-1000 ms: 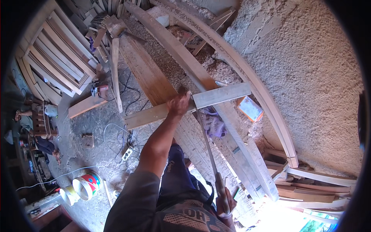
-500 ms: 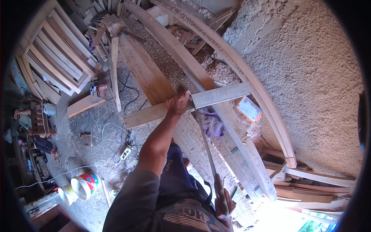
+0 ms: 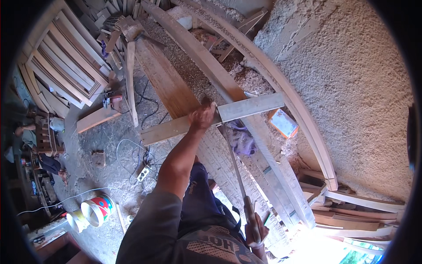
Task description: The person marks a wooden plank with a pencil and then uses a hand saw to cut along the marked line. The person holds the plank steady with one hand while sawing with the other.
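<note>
A short wooden board (image 3: 252, 108) lies crosswise over a long plank (image 3: 169, 86) and a long beam (image 3: 220, 79). My left hand (image 3: 203, 118) is closed over the board near its middle, pressing it from above. Just right of that hand, a dark cut line crosses the board. A handsaw (image 3: 235, 165) runs from this cut back toward my body, its narrow blade meeting the board's near edge. My right hand (image 3: 256, 231) is wrapped round the saw's handle, low in the view beside my torso. How deep the blade sits in the wood is hidden.
Purple cloth (image 3: 243, 143) and an orange-and-white box (image 3: 283, 123) lie near the beam. Leftward are a power strip (image 3: 143, 174) with loose cables, buckets (image 3: 94, 212) and stacked wooden frames (image 3: 66, 57). Another person (image 3: 48, 163) sits at the far left. A rough wall (image 3: 343, 79) bounds the right.
The saw and its handle have shifted slightly forward, toward the board. My left hand stays on the board in the same place.
</note>
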Available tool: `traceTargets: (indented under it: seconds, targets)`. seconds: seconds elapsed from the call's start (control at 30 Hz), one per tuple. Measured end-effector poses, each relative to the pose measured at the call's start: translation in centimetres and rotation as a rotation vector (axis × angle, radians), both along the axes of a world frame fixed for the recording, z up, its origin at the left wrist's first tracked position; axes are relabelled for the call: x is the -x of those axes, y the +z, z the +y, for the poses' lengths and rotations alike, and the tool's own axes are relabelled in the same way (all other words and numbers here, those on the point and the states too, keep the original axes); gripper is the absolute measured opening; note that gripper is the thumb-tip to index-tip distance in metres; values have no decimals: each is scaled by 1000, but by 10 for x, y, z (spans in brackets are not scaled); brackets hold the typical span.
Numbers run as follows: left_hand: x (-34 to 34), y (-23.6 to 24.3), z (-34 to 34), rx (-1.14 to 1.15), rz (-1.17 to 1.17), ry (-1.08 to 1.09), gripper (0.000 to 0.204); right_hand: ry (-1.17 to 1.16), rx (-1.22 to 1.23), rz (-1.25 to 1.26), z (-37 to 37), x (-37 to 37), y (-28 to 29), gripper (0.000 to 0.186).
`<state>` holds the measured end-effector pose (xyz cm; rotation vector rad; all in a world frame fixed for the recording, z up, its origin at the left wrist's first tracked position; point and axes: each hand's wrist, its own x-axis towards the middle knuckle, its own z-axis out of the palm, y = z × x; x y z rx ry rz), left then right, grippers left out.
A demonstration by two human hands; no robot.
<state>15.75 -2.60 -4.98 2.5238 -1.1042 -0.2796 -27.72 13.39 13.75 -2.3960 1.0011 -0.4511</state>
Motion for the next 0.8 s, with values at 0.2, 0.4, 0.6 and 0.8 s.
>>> traceTargets:
  seconds: [0.2,0.4,0.6,0.8]
  targets:
    - [8,11,-18,60,-176,-140,33,-28,-168,-338,-121,-162,-74,55]
    - [-13,-12,-9,62,-173,-22,31,66,-13,-116,-40,-45,-36,56]
    - [-1,3,-7,71,-86,0,35,66,125,-57,-29,-45,-32,56]
    - [-18,2,-13,-183,-34,-71,34,-33,-240,-229,-111,-164,-58,58]
